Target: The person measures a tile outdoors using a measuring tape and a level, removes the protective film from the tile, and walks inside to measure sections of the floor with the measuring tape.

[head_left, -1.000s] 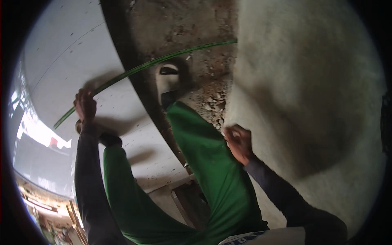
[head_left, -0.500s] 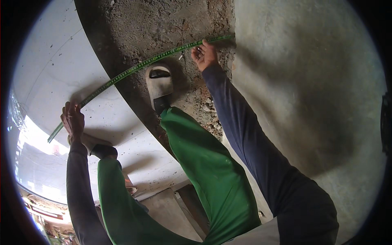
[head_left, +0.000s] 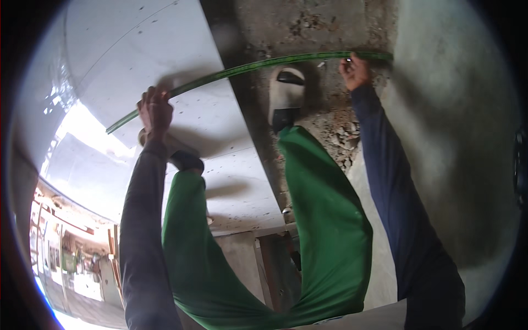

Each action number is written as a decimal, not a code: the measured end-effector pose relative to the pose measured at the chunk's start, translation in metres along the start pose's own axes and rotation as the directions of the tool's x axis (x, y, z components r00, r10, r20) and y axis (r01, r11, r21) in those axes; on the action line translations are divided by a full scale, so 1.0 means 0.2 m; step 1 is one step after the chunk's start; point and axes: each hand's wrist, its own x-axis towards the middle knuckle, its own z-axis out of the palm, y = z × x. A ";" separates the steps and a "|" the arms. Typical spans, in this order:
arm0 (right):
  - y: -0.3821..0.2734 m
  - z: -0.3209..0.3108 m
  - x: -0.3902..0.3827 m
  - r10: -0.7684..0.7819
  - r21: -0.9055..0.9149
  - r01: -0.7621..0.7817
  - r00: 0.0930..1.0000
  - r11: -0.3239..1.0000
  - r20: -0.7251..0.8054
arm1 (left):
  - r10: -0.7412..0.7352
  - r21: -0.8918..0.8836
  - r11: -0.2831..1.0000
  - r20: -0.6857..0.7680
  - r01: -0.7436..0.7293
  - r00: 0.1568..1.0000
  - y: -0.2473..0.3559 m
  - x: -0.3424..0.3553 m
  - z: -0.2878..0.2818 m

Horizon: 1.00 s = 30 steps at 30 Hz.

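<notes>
A green tape measure [head_left: 250, 65] stretches across white tile [head_left: 154, 38] and rough bare ground [head_left: 324, 93] to the pale concrete wall at the right. My left hand [head_left: 155, 113] grips the tape near its left end, over the tile. At its other end, close to the wall, my right hand [head_left: 355, 72] has curled fingertips on the tape's lower edge. My green-trousered legs lie between my arms, with a pale sandal [head_left: 287, 93] just below the tape and the other foot on the tile, partly hidden by my left arm.
The concrete wall [head_left: 451, 110] fills the right side. Rubble [head_left: 344, 140] lies along its foot. The tile's dark straight edge runs beside my sandal. At the lower left a bright area with wooden posts [head_left: 113, 253] and clutter shows.
My right hand has risen from beside my knee to the tape near the wall. My left hand still holds the tape. The whole view has shifted, putting the scene farther right.
</notes>
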 end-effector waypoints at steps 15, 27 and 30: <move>0.05 0.08 -0.07 -0.064 -0.073 0.063 0.998 0.995 -0.016 | -0.089 -0.025 0.995 0.083 0.092 0.993 -0.02 0.01 -0.12; 0.07 0.10 -0.08 -0.041 -0.066 0.037 0.997 0.997 -0.061 | -0.079 -0.009 0.997 0.085 0.081 0.993 -0.04 0.01 -0.12; 0.05 0.07 -0.05 -0.045 -0.080 0.038 0.995 0.996 -0.089 | -0.089 -0.013 0.996 0.078 0.090 0.993 0.00 0.02 -0.11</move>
